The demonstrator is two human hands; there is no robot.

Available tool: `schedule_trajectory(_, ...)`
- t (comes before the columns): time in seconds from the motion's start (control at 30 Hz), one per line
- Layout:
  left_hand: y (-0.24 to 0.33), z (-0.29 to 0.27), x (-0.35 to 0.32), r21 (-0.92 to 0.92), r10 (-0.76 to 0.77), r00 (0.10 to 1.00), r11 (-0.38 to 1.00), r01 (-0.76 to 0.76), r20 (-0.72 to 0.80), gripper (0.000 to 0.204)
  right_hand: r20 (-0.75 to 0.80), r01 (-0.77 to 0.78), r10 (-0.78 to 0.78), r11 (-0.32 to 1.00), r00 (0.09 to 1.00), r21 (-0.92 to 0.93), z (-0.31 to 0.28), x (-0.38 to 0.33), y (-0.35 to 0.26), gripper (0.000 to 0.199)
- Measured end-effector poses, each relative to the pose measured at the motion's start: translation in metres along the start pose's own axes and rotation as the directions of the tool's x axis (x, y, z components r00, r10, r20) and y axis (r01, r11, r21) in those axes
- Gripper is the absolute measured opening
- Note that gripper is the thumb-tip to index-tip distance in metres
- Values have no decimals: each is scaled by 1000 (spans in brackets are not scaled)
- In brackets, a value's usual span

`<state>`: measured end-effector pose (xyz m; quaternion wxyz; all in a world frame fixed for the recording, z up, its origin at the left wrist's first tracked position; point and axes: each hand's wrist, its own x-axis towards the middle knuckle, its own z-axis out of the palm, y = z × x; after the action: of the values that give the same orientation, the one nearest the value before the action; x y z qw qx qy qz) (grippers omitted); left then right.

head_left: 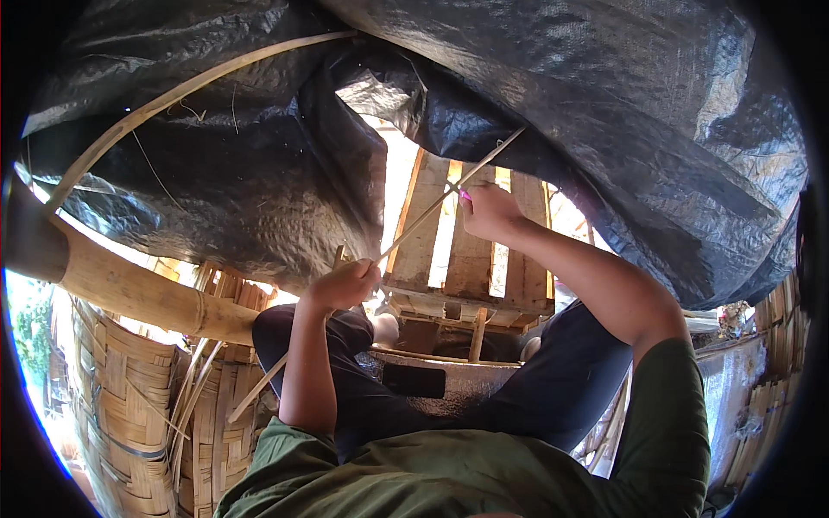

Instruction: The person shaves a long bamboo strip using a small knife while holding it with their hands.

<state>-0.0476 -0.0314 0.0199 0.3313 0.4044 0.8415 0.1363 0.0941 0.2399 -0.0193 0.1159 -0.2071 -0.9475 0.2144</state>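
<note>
L hand [344,285] fingers closed on thin strip [418,222], approx. over slatted wood panel's [473,250] near-L corner; long axis runs up-R past far edge. R hand [490,212], nearer far tip, grips pink item [465,196]; strip contact unclear.

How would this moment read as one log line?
left hand: closed around thin strip | right hand: closed beside strip, pink item at fingers | around: slatted wood, black sheeting

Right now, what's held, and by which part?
The left hand grips a long, thin, tan wooden strip partway along; at the right hand, a small pink object shows, hold unclear.
</note>
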Motion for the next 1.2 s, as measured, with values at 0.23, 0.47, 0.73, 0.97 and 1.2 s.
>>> schedule_trajectory(0.23,9,43,-5,64,93,982,994,-84,-162,36,56,-108,97,966,994,233,21,0,21,23)
schedule_trajectory(0.47,-10,58,2,3,221,922,973,-232,-318,27,115,-364,347,909,931,203,6,-1,-1,40)
schedule_trajectory(0.73,15,66,-12,175,139,910,982,-74,-390,27,145,-392,375,913,915,110,17,9,-15,52)
schedule_trajectory(0.97,2,72,-9,239,200,886,965,-105,-418,26,199,-444,427,895,882,48,27,18,-12,55)
schedule_trajectory(1.2,3,70,-7,198,168,907,975,-97,-386,26,301,-424,374,898,877,119,31,2,-17,51)
